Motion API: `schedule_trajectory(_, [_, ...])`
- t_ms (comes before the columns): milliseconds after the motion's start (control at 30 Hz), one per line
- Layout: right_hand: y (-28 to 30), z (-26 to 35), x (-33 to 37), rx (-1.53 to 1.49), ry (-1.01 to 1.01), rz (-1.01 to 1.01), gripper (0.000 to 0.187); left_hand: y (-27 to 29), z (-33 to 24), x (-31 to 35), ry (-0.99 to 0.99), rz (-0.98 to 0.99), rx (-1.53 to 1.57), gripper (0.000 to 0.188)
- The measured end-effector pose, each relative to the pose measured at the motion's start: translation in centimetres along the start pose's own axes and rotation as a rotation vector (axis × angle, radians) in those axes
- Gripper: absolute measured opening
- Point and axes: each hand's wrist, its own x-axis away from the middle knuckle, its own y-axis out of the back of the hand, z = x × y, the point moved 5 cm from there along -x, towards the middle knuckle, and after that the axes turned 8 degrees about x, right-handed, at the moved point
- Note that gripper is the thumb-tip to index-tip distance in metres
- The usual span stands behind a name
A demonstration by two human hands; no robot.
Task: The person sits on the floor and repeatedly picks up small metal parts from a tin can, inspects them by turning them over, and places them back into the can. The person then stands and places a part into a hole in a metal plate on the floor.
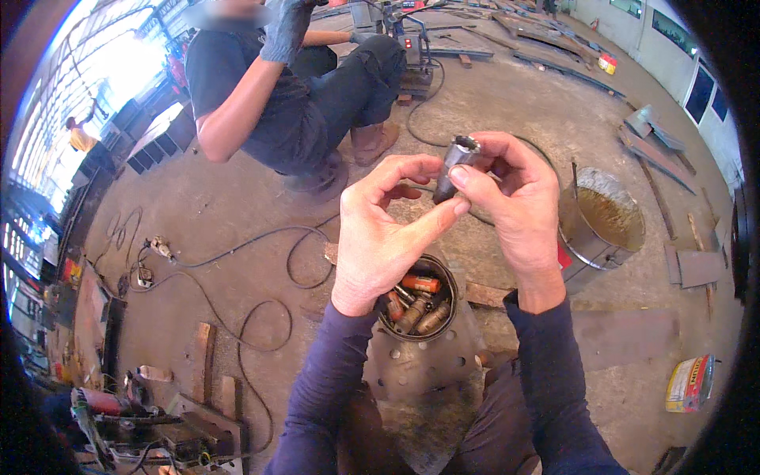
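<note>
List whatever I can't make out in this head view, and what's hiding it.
All in the head view:
- Metal cylinder: far side, covered by the right hand.
- Round container: lower contents, buried under the upper parts.
- Red object: mostly hidden behind the right wrist.
- Co-worker's raised gloved hand: cut off by the top edge.
- Distant person in yellow: too small for detail.
</note>
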Motion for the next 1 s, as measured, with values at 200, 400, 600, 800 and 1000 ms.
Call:
schedule_trajectory(200, [-0.1, -0.9, 0.0, -0.079, -0.046, -0.052, 0.027, -1.1, 0.7, 0.1, 0.046, -0.107, 0.031, 0.030])
schedule_trajectory(400, [0.3, -0.9, 0.2, 0.098, 0.035, -0.152, 0.029, -2.0, 1.3, 0.5, 0.075, -0.156, 0.067, 0.023])
schedule_trajectory(600, [0.3, -0.1, 0.6, 0.203, -0.041, -0.076, 0.028, -2.1, 0.8, 0.4, 0.109, -0.168, 0.207, 0.018])
schedule_trajectory(800, [-0.2, -2.0, 1.1, -0.046, -0.043, -0.154, 0.024, -0.7, 0.5, -0.3, 0.128, -0.224, 0.233, 0.020])
schedule_trajectory(1000, [-0.7, -9.1, 4.1, 0.317, -0.164, -0.033, 0.026, 1.7, 1.1, -0.7, 0.091, -0.283, 0.244, 0.026])
